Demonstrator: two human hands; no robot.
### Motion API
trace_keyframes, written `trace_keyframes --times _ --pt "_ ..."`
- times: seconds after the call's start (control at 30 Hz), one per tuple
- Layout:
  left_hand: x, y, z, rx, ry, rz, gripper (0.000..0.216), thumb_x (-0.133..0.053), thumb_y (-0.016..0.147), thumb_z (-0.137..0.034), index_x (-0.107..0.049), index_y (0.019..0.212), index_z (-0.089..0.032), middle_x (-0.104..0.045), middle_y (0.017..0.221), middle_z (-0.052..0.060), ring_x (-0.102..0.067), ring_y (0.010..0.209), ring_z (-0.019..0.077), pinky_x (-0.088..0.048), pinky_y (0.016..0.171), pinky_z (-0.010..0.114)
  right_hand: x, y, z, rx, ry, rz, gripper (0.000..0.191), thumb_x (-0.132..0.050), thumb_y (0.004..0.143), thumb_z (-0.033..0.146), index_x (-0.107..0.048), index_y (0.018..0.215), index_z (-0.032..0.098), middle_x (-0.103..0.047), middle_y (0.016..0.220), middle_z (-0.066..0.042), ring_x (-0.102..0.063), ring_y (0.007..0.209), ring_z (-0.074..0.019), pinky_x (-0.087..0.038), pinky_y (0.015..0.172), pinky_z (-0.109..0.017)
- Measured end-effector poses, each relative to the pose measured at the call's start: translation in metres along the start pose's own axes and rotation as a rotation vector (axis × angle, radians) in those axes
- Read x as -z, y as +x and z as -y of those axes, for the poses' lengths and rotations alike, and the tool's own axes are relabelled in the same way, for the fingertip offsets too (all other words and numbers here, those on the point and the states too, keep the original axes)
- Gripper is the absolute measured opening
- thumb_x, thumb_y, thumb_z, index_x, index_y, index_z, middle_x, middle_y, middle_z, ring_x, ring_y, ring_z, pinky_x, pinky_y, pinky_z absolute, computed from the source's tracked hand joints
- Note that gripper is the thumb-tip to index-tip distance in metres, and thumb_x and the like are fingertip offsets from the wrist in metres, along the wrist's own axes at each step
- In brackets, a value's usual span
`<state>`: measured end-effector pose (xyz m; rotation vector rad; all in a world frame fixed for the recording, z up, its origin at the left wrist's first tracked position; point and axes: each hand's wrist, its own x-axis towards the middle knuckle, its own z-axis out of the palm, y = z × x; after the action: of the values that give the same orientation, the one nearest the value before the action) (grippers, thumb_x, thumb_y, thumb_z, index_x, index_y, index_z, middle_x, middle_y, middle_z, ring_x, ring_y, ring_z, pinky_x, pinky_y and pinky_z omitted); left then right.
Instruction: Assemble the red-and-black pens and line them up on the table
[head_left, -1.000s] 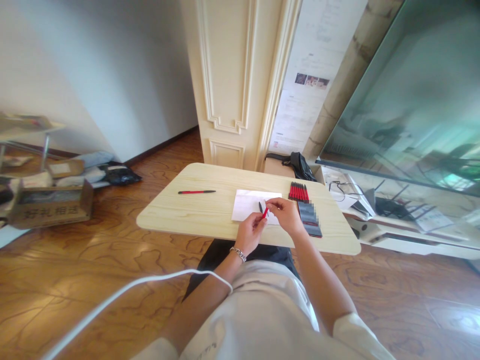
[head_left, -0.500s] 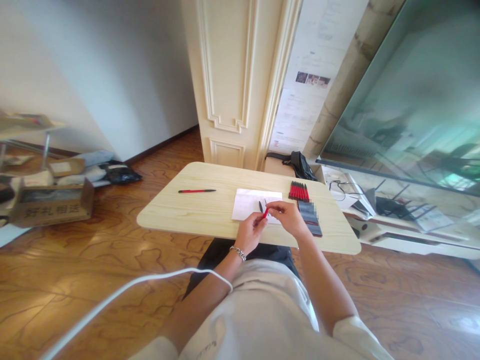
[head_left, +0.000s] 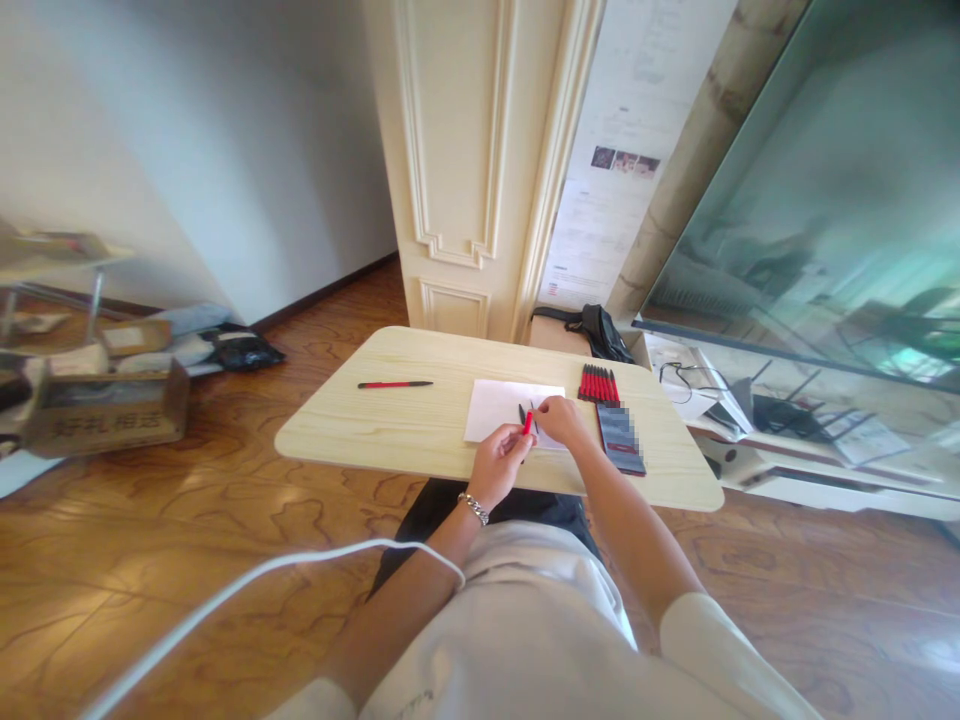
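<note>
My left hand (head_left: 500, 463) pinches a red pen barrel (head_left: 528, 422), which stands tilted above the white paper (head_left: 487, 405). Just right of the barrel, my right hand (head_left: 562, 418) has its fingers curled together over the paper. Whatever they may hold is hidden or too small to name. Small dark pen parts (head_left: 522, 412) lie on the paper beside the fingers. A red pen with black ends (head_left: 395, 384) lies alone on the left of the table. Several red and black pens (head_left: 598, 383) lie side by side at the right, above a dark phone-like slab (head_left: 619, 440).
The pale wooden table (head_left: 420, 440) has rounded corners. Behind it stand a cream panelled door (head_left: 457, 130) and a black bag (head_left: 600, 330). To the right, a low cabinet (head_left: 810, 480) carries cables and boxes. A cardboard box (head_left: 112, 405) sits at the left. A white cable (head_left: 300, 555) crosses my left arm.
My right hand has drawn away from the red barrel, slightly up and right, and its fingers are more curled. The left hand still grips the barrel, now turned more upright.
</note>
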<state>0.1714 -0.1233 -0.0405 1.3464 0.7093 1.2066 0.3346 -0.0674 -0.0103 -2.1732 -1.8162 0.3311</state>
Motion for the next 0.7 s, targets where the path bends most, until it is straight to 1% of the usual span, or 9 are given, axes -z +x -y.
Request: trace_keyframes --times 0.07,0.17,0.27,0.3,0.37,0.47,0.53,0.6,0.7 --pt "0.0 0.0 0.002 -0.015 -0.018 -0.006 0.029 -0.062 0.081 -0.04 -0.061 0.096 -0.015 -0.07 0.091 0.009 -0.065 0.085 0.0187 -0.05 0.075 0.03 -0.001 0.003 0.005 -0.046 -0.052 0.018 0.028 -0.055 0.079 0.037 -0.072 0.086 0.016 -0.071 0.092 -0.015 -0.065 0.09 -0.0245 -0.043 0.073 -0.029" --pt "0.0 0.001 0.003 -0.027 -0.023 -0.015 0.029 -0.062 0.081 -0.04 -0.061 0.095 -0.015 -0.07 0.089 0.009 -0.065 0.084 0.0186 -0.05 0.079 0.032 -0.001 0.008 0.007 -0.105 -0.095 0.029 0.027 -0.055 0.077 0.03 -0.071 0.092 0.014 -0.069 0.098 -0.019 -0.065 0.091 -0.0259 -0.044 0.073 -0.03" --pt "0.001 0.0 0.001 -0.031 -0.018 -0.014 0.031 -0.062 0.081 -0.041 -0.062 0.096 -0.015 -0.07 0.087 0.009 -0.066 0.082 0.0186 -0.051 0.078 0.033 0.0 0.011 0.004 -0.088 -0.042 0.005 0.023 -0.055 0.076 0.028 -0.07 0.084 0.011 -0.07 0.09 -0.018 -0.065 0.086 -0.0244 -0.044 0.071 -0.029" --pt "0.001 0.0 0.0 -0.032 -0.016 -0.01 0.031 -0.062 0.081 -0.042 -0.062 0.096 -0.015 -0.07 0.087 0.009 -0.066 0.082 0.0185 -0.051 0.078 0.033 0.001 0.011 0.002 -0.064 0.026 0.001 0.022 -0.055 0.076 0.027 -0.069 0.08 0.011 -0.07 0.085 -0.016 -0.065 0.082 -0.0227 -0.043 0.069 -0.028" --pt "0.002 0.0 0.0 -0.032 -0.012 0.002 0.032 -0.062 0.081 -0.042 -0.062 0.098 -0.014 -0.07 0.087 0.008 -0.066 0.081 0.0183 -0.051 0.077 0.032 0.006 0.008 0.0 -0.013 0.273 -0.016 0.021 -0.054 0.076 0.026 -0.068 0.081 0.011 -0.069 0.076 -0.011 -0.062 0.071 -0.0177 -0.043 0.063 -0.025" --pt "0.002 0.001 0.002 -0.036 -0.004 0.007 0.032 -0.062 0.081 -0.04 -0.062 0.101 -0.015 -0.069 0.089 0.008 -0.066 0.082 0.0181 -0.051 0.078 0.032 0.019 -0.003 0.003 0.069 0.777 -0.104 0.028 -0.055 0.076 0.028 -0.064 0.097 0.012 -0.067 0.073 -0.005 -0.055 0.057 -0.0111 -0.041 0.055 -0.022" --pt "0.001 0.001 0.006 -0.036 0.005 -0.004 0.033 -0.062 0.081 -0.04 -0.062 0.103 -0.015 -0.069 0.091 0.008 -0.066 0.084 0.0183 -0.051 0.08 0.033 0.03 -0.015 0.008 0.144 1.039 -0.18 0.032 -0.06 0.075 0.033 -0.062 0.1 0.013 -0.066 0.075 -0.003 -0.052 0.055 -0.0091 -0.041 0.054 -0.022" --pt "0.001 0.001 0.009 -0.033 0.021 -0.019 0.034 -0.062 0.081 -0.041 -0.062 0.105 -0.016 -0.07 0.092 0.008 -0.066 0.085 0.0186 -0.05 0.081 0.033 0.04 -0.027 0.015 0.197 1.198 -0.225 0.032 -0.063 0.074 0.037 -0.061 0.097 0.015 -0.066 0.078 -0.003 -0.053 0.058 -0.0087 -0.043 0.056 -0.022" --pt "0.001 0.002 0.012 -0.039 0.06 -0.023 0.034 -0.061 0.082 -0.041 -0.062 0.106 -0.016 -0.069 0.093 0.009 -0.065 0.086 0.0191 -0.051 0.082 0.034 0.049 -0.039 0.025 0.231 1.278 -0.24 0.03 -0.065 0.074 0.039 -0.06 0.094 0.017 -0.066 0.08 -0.004 -0.054 0.061 -0.0091 -0.044 0.057 -0.023"
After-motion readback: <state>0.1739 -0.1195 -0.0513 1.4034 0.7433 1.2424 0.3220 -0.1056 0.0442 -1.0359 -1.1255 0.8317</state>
